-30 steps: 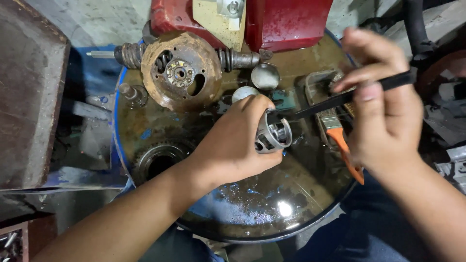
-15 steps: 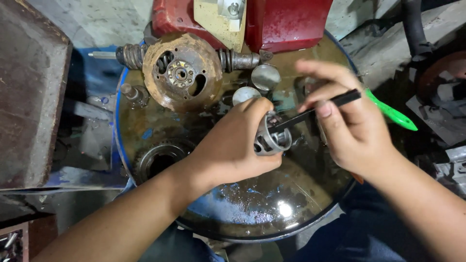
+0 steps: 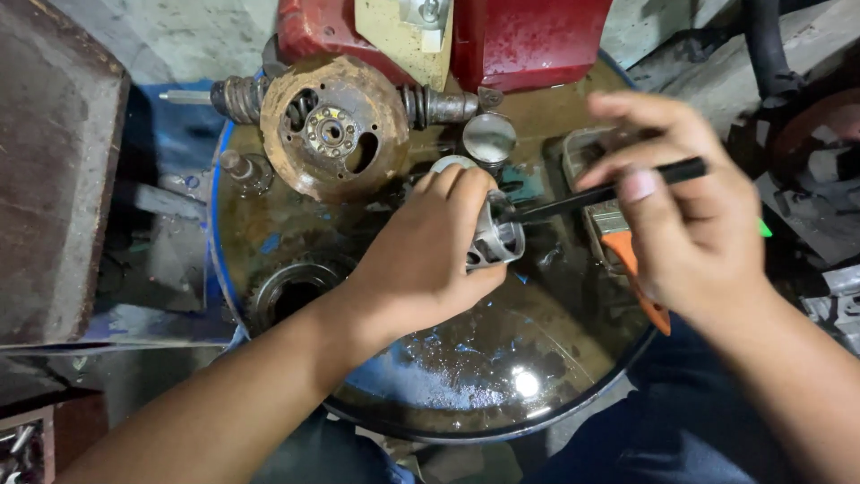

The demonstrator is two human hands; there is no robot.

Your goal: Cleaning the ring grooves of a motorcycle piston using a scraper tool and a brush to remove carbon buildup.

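Note:
My left hand (image 3: 430,255) grips a small grey metal piston-like part (image 3: 495,240) over the oily top of a blue drum (image 3: 466,376). My right hand (image 3: 690,220) holds a thin black tool with a green handle end (image 3: 591,193); its tip reaches into the side of the metal part. Both hands hover above the drum's middle right.
A rusty round disc with a spring on each side (image 3: 333,125) lies at the drum's back, below a red engine housing (image 3: 528,36). A shiny round cap (image 3: 489,138), an orange-handled tool (image 3: 640,278) and a bung hole (image 3: 291,291) are on the drum. A brown box (image 3: 54,170) stands left.
My right hand has shifted back to the right and turned, so the black tool lies flatter with its tip still at the metal part. The left hand has hardly moved.

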